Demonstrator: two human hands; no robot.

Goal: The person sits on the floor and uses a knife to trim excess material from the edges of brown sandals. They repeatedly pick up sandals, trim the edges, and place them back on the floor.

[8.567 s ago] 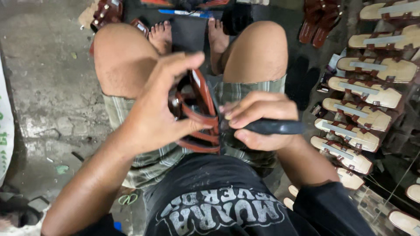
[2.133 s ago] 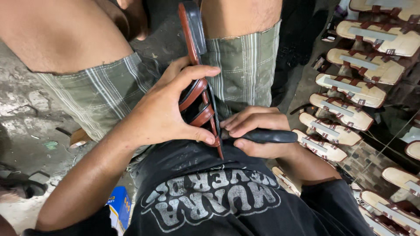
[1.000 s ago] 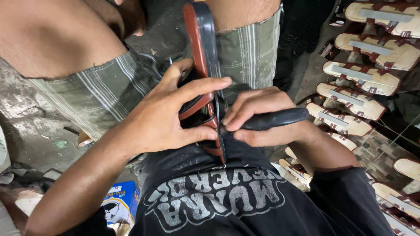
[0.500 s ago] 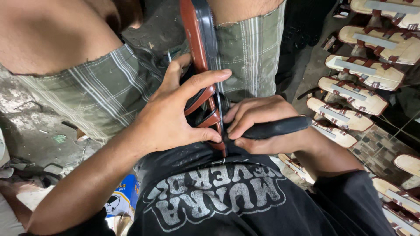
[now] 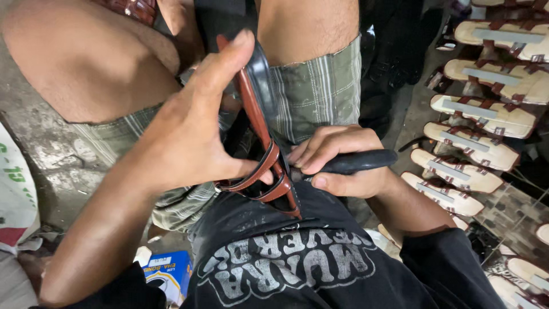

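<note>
Head view: left hand grips brown-strapped sandal; right hand, beside sandal's straps, clasps black-handled tool; finished sandals right of sandal.

The sandal shows glossy brown leather-like straps and a smooth, dark, slightly shiny sole. The tool handle looks like matt black rubber or plastic. The shorts are woven plaid cloth. The floor is rough, stained concrete.

Tan sandals rowed at right — blue box, white sack left.
</note>
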